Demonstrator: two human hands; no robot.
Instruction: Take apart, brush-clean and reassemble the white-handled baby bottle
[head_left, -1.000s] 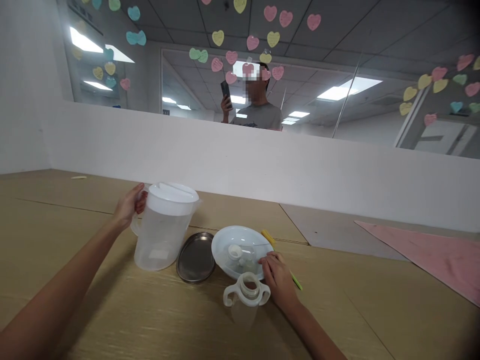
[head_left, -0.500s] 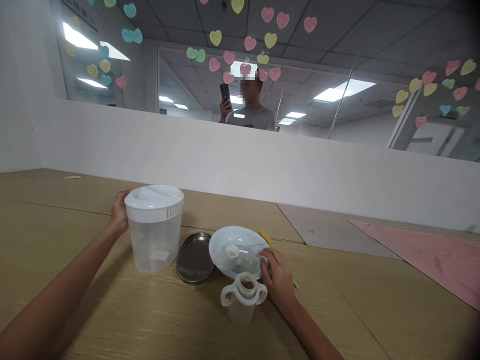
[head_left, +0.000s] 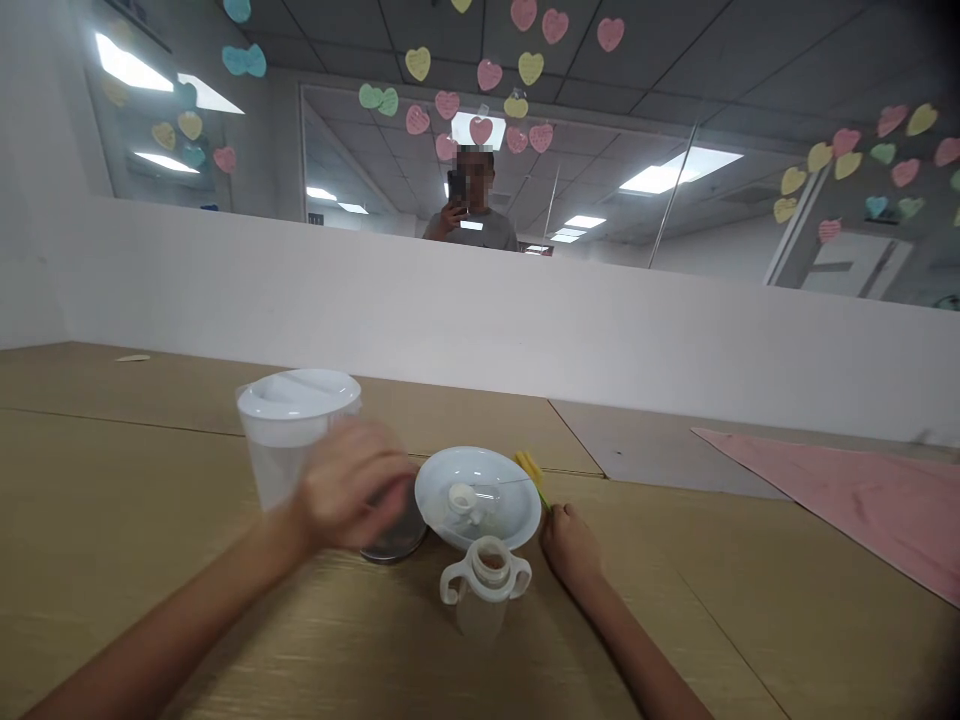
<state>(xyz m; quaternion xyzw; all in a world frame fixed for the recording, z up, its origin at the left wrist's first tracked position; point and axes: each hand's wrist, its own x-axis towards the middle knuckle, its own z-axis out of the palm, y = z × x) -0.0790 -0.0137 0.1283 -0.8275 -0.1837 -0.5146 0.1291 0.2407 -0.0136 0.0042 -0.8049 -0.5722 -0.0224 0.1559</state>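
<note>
My left hand [head_left: 352,485], smeared by motion, passes in front of a clear plastic bucket with a white lid [head_left: 300,393] and a shallow round metal dish [head_left: 396,545], covering part of both. How its fingers are set does not show. My right hand [head_left: 572,545] rests on the table, fingers curled around the green handle of a brush-like tool with a yellow head [head_left: 529,466]. Left of that hand is a white bowl [head_left: 517,515] holding a white ring-like piece [head_left: 462,498] and a clear part. A bottle with two handles [head_left: 484,590] stands upright and uncapped in front of the bowl.
A pink cloth [head_left: 847,510] lies at the right over the wooden table [head_left: 712,600]. A white wall [head_left: 487,310] rises behind, with glass above it bearing heart-shaped notes. A person holding a phone [head_left: 456,190] shows in the glass.
My left hand has let go of the bucket's side and swung right across its front. My right hand has moved off the bowl's rim down onto the tool's green handle.
</note>
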